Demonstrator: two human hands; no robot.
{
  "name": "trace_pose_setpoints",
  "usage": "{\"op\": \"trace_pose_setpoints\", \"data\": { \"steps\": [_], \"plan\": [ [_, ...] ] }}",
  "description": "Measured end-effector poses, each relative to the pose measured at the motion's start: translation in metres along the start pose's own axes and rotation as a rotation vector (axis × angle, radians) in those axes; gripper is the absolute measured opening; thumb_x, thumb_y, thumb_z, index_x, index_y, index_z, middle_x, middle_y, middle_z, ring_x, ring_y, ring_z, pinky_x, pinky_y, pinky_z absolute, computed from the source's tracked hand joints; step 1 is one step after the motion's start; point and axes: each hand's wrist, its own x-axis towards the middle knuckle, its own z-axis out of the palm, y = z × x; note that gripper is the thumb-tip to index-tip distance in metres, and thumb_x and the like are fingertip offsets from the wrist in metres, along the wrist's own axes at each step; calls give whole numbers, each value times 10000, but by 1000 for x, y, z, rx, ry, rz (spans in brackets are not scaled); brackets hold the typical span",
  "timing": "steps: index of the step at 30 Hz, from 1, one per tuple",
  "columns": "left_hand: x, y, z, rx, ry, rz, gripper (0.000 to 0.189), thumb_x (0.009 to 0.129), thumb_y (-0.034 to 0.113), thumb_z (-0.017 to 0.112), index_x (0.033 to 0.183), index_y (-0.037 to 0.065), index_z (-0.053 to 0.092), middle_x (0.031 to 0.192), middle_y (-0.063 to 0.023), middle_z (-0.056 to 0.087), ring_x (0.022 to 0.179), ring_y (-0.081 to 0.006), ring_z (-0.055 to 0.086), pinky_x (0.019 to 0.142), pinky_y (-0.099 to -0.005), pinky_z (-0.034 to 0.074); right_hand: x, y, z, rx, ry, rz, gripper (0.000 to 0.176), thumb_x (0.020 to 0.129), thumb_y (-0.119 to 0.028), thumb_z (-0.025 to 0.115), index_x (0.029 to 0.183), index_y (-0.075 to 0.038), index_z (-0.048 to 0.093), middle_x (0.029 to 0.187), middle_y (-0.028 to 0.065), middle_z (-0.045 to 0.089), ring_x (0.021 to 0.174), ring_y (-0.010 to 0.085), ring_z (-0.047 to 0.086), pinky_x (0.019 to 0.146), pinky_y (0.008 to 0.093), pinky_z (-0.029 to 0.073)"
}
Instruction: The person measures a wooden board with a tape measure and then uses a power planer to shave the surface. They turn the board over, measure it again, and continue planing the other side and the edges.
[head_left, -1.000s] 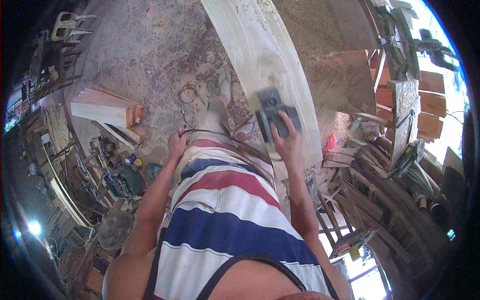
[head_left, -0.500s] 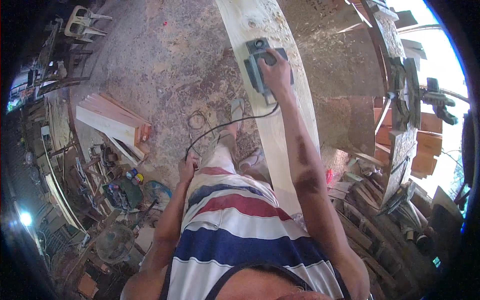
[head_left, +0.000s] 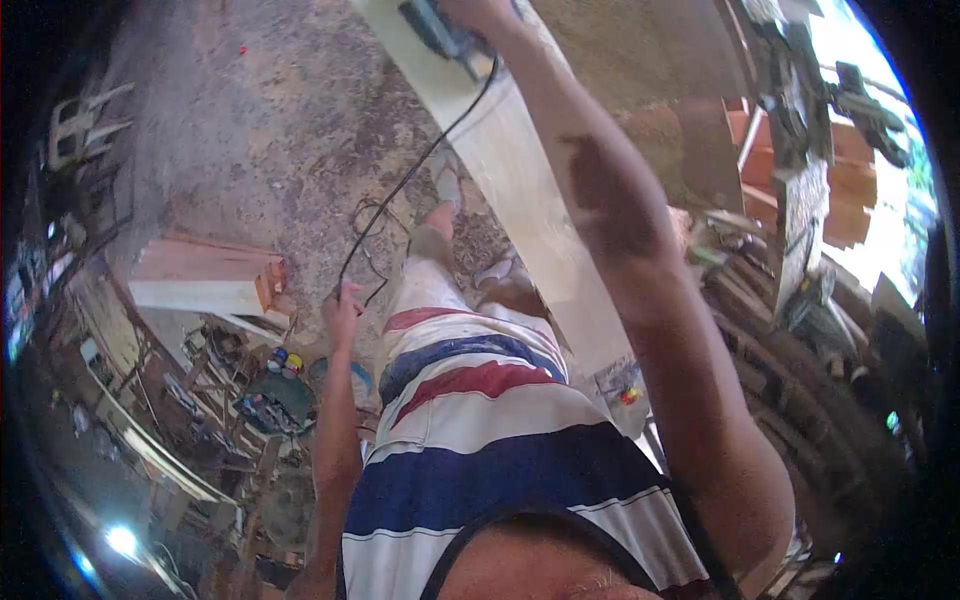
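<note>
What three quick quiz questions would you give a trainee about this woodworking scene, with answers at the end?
1. True or false: the right hand holds the power tool on the long plank.
2. What does the left hand grip? A the cord; B a hammer; C a saw.
3. Fill in: the shirt has red, white and ___ stripes.
Key: 1 true; 2 A; 3 blue.
</note>
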Motion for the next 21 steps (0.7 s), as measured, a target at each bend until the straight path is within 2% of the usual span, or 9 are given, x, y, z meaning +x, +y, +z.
{"op": "trace_pose_setpoints", "data": {
  "steps": [2,4,5,8,10,12,15,18,21],
  "plan": [
    [16,-33,-9,-64,31,49,431,1067,414,554,999,58,788,672,-69,684,604,-172,638,611,-362,494,-112,-72,-13,-370,230,69,516,865,-369,786,1272,-57,733,852,247,757,843,397,766,793,466,597],
    [26,-34,-7,35,106,-70,379,1055,371,572,1018,59,784,688,-79,693,603,-175,634,609,-363,489,-208,-87,-25,-303,210,238,497,897,-245,766,1345,-42,693,1228,221,744,1155,335,721,1023,399,541],
    [24,-33,-4,85,154,-131,354,1049,350,580,1027,60,782,696,-84,697,603,-176,632,608,-363,486,-256,-87,-28,-272,255,236,498,906,-229,770,1363,-53,683,1245,209,741,1169,321,715,1032,399,536],
    [10,-7,8,154,87,-12,284,1035,282,607,1088,50,762,774,-112,734,665,-228,671,645,-394,507,-408,-93,-37,-236,326,276,493,926,-153,771,1400,-91,648,1294,197,726,1170,330,712,1019,402,539],
    [39,-68,32,195,139,331,221,1007,223,637,1106,53,738,861,-155,755,780,-299,722,714,-429,532,-510,-97,-37,-229,363,402,490,928,-140,775,1397,-85,649,1311,183,725,1207,312,702,1052,390,522],
    [-25,22,55,345,32,274,195,971,201,675,1107,68,721,946,-185,757,907,-364,738,791,-453,544,-613,-97,-35,-168,417,535,489,919,-127,785,1386,-69,654,1326,186,721,1249,307,689,1067,387,514],
    [-69,36,107,416,-24,588,234,938,184,718,1157,106,693,938,-181,731,910,-389,715,795,-474,546,-752,-93,-31,-272,457,515,475,913,-98,787,1369,-59,662,1305,195,725,1215,280,707,1019,383,543],
    [-114,73,131,528,-185,695,255,945,181,716,1188,119,669,903,-161,708,873,-393,698,775,-491,540,-839,-101,-24,-183,514,645,474,916,-87,780,1373,-65,659,1274,194,734,1159,248,727,973,366,562],
    [-122,60,139,567,-244,694,240,963,186,697,1187,111,659,888,-159,703,863,-392,692,769,-501,531,-873,-100,-19,-151,541,677,489,917,-82,775,1390,-73,648,1244,192,744,1120,233,741,953,354,567]
  ]
}}
